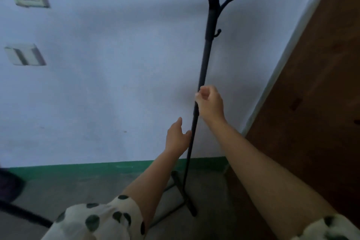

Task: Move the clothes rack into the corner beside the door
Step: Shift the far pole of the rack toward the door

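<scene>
A person in cream sleeves with dark green dots stands at a black metal clothes rack (204, 58) set close against a pale blue-white wall (116, 84) with a green skirting band. The rack's upright post runs from 12 o'clock down to its splayed foot at 6 o'clock — a brown wooden door (311, 103) rises at 3 o'clock. The right hand (209, 101) is curled around the post; the left hand (178, 137), lower, is spread with fingers apart, just touching it.
</scene>
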The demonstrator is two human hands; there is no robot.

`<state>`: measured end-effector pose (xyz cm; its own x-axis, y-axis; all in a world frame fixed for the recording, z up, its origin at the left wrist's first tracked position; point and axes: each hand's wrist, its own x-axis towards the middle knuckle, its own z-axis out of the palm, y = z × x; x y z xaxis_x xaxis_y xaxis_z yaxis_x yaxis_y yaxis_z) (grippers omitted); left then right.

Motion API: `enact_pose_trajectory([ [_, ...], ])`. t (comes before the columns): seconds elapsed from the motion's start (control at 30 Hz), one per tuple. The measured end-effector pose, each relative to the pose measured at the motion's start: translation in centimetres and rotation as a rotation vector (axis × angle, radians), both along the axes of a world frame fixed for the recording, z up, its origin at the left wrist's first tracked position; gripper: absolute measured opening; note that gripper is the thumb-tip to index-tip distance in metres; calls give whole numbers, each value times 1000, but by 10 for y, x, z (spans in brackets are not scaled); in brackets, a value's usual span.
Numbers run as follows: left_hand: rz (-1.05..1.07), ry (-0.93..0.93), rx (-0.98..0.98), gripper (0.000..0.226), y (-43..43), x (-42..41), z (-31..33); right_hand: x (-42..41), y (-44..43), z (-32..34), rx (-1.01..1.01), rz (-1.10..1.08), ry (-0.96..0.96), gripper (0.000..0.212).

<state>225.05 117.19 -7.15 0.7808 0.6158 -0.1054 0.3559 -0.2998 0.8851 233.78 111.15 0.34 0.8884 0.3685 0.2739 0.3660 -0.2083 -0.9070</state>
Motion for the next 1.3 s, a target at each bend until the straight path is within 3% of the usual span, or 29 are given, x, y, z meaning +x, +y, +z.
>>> enact_pose_trajectory([
  [0.23,56,94,-61,74,7,101,-28,104,17,-6,10,148,104,58],
  [0.53,131,90,-104,43,12,161,-50,151,38,-7,118,529,242,19],
  [0.6,156,90,-106,35,12,165,-53,149,41,-6,111,568,260,32],
  [0.7,144,91,-79,32,10,168,-56,144,46,-9,152,453,214,44],
  [0.83,110,84,-41,36,4,166,-57,136,46,-14,256,310,128,35],
  [1.3,-59,34,-41,38,-67,201,-54,163,-31,-15,324,88,5,41],
])
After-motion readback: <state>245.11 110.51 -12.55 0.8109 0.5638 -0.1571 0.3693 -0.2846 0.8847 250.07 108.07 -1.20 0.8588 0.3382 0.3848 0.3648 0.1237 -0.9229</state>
